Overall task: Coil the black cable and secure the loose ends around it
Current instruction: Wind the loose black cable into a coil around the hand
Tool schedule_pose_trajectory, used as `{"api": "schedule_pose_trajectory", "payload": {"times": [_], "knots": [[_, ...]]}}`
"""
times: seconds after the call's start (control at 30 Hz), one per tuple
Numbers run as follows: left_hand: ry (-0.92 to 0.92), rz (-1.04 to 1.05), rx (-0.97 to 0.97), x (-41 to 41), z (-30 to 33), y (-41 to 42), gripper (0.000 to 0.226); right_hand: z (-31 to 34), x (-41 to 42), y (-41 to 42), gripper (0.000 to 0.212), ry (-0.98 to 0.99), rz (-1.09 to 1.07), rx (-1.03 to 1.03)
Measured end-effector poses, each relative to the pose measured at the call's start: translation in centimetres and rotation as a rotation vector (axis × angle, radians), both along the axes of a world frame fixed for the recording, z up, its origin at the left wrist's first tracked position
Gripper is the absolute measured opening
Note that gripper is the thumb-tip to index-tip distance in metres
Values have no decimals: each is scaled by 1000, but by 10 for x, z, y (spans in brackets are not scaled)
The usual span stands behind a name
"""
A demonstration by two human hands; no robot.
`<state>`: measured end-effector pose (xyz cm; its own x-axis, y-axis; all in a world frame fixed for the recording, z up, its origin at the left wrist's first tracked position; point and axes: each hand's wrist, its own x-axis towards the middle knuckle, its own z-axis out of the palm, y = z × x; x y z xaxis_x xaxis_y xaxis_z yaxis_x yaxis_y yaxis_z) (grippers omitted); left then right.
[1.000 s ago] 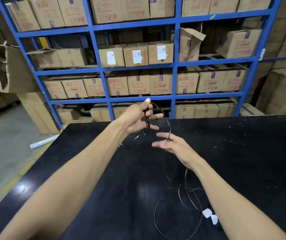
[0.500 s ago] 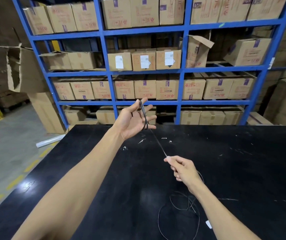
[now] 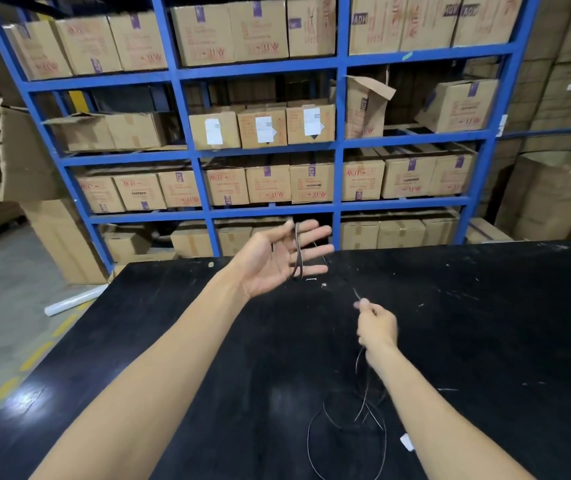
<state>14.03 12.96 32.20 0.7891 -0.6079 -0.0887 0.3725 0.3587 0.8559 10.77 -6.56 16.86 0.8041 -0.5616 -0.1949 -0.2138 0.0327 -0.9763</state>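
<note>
**Left fingers spread since half a second ago**

Left hand (image 3: 277,261) at frame centre, fingers splayed, black cable (image 3: 298,251) looped over them. Right hand (image 3: 377,325) lower right, pinching the strand; slack piled on tabletop (image 3: 485,341).

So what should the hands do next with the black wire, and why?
Probably the right hand should carry its pinched cable up and around the left hand's spread fingers, since only a few loops sit there and much lies loose on the table.
</note>
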Motion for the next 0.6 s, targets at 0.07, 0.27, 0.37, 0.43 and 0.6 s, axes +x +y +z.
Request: {"api": "schedule_pose_trajectory", "payload": {"times": [0.07, 0.27, 0.37, 0.43, 0.6], "knots": [[-38, -34, 216, -9, -2, 3, 45, 20, 14, -29, 22, -106, -138, 266], [27, 344, 14, 5, -31, 24, 42, 100, 19, -77, 14, -112, 82, 133], [9, 311, -23, 6, -21, 24, 42, 87, 12, -59, 20, 191, 364, -329], [-19, 222, 52, 0, -13, 15, 42, 78, 11, -42, 37, 156, 394, -453], [-78, -1, 148, -15, -1, -3, 41, 71, 9, 3, 66, -98, 772, -246]]}}
